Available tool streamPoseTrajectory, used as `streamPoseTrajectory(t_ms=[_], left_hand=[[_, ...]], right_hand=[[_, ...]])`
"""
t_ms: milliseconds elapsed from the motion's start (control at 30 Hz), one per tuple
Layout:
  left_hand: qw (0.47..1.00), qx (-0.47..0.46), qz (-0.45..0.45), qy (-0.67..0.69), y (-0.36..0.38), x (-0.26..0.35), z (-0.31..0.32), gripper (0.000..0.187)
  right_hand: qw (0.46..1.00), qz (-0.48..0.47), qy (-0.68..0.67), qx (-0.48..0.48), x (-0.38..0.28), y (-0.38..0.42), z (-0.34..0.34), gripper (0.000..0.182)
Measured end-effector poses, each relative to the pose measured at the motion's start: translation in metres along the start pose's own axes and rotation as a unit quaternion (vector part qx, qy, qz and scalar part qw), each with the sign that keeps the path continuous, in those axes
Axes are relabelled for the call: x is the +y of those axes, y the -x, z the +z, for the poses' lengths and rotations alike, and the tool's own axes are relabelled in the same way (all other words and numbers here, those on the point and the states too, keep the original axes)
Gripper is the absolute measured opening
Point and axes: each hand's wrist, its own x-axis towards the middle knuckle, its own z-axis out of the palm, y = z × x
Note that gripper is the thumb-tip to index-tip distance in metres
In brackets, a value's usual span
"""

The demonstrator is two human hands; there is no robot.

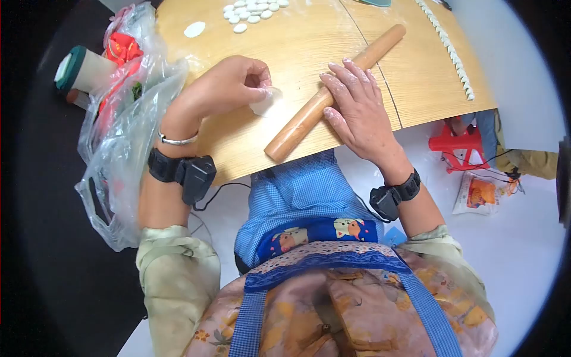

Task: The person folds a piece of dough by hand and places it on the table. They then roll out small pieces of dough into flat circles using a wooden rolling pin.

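My left hand (229,86) is closed in a pinch on the edge of a thin, pale dough wrapper (266,105), which lies on the wooden table near its front edge. A wooden rolling pin (303,122) lies slantwise to the right of the wrapper, apart from it. Across the pin's middle rests my right hand (360,110), its floury fingers stretched out flat and its thumb against the near side. Another round wrapper (194,29) lies at the back left. Several small flattened dough pieces (253,9) are grouped beside it.
A long row of small white pieces (447,47) runs along the table's (238,157) right side. Clear plastic bags (128,143) hang over the left edge, near a green-rimmed container (83,68). A red stool (458,146) and a packet (477,193) are at the lower right.
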Motion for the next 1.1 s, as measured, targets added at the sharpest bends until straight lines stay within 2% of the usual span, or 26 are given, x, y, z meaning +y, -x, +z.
streamPoseTrajectory(t_ms=[67, 133, 267, 300, 367, 400, 467, 500, 567, 600, 667, 800, 867, 1000, 1100], left_hand=[[0.999, -0.020, 0.025, 0.027, 0.000, 0.002, 0.000, 0.014], [0.972, -0.052, -0.013, 0.231, 0.002, 0.009, 0.003, 0.014], [0.965, -0.050, -0.045, 0.254, -0.012, -0.015, 0.001, 0.018], [0.959, -0.024, -0.069, 0.273, -0.011, -0.011, -0.002, 0.018], [0.955, 0.049, -0.077, 0.283, -0.012, -0.007, -0.006, 0.019], [0.957, 0.055, -0.081, 0.272, -0.010, -0.006, -0.013, 0.019], [0.947, 0.233, -0.119, 0.185, -0.015, -0.006, -0.026, 0.021], [0.948, 0.232, -0.118, 0.180, -0.018, -0.012, -0.035, 0.021], [0.908, 0.360, -0.112, 0.181, -0.021, -0.028, -0.060, 0.024], [0.910, 0.358, -0.112, 0.178, -0.026, -0.038, -0.071, 0.024], [0.849, 0.497, -0.142, 0.112, -0.037, -0.057, -0.090, 0.022], [0.832, 0.523, -0.157, 0.101, -0.043, -0.081, -0.114, 0.019], [0.848, 0.486, -0.208, 0.033, -0.043, -0.090, -0.121, 0.019], [0.845, 0.478, -0.231, -0.055, -0.041, -0.110, -0.127, 0.020], [0.824, 0.505, -0.232, -0.110, -0.041, -0.121, -0.132, 0.020]], right_hand=[[0.999, 0.011, -0.032, 0.005, -0.001, 0.000, 0.002, 0.050], [0.999, 0.016, -0.037, 0.012, -0.002, 0.001, 0.003, 0.050], [0.999, 0.015, -0.050, 0.009, 0.000, 0.001, 0.002, 0.050], [0.998, 0.006, -0.063, 0.029, 0.000, -0.003, 0.000, 0.050], [0.997, 0.020, -0.070, 0.006, -0.001, -0.001, -0.003, 0.050], [0.998, 0.025, -0.062, 0.004, -0.002, 0.000, -0.004, 0.049], [0.997, 0.023, -0.070, 0.012, -0.001, 0.000, -0.002, 0.049], [0.997, 0.025, -0.072, 0.011, -0.001, 0.001, -0.002, 0.049], [0.997, 0.027, -0.072, 0.018, -0.001, 0.001, -0.002, 0.050], [0.997, 0.026, -0.072, 0.018, -0.001, 0.001, -0.002, 0.050], [0.997, 0.027, -0.072, 0.021, -0.001, 0.001, -0.003, 0.050], [0.997, 0.024, -0.072, 0.020, 0.000, 0.002, -0.004, 0.050], [0.997, 0.024, -0.073, 0.020, -0.001, 0.001, -0.005, 0.050], [0.997, 0.028, -0.067, 0.019, -0.001, 0.002, -0.004, 0.050], [0.997, 0.029, -0.065, 0.017, -0.002, 0.003, -0.004, 0.050]])
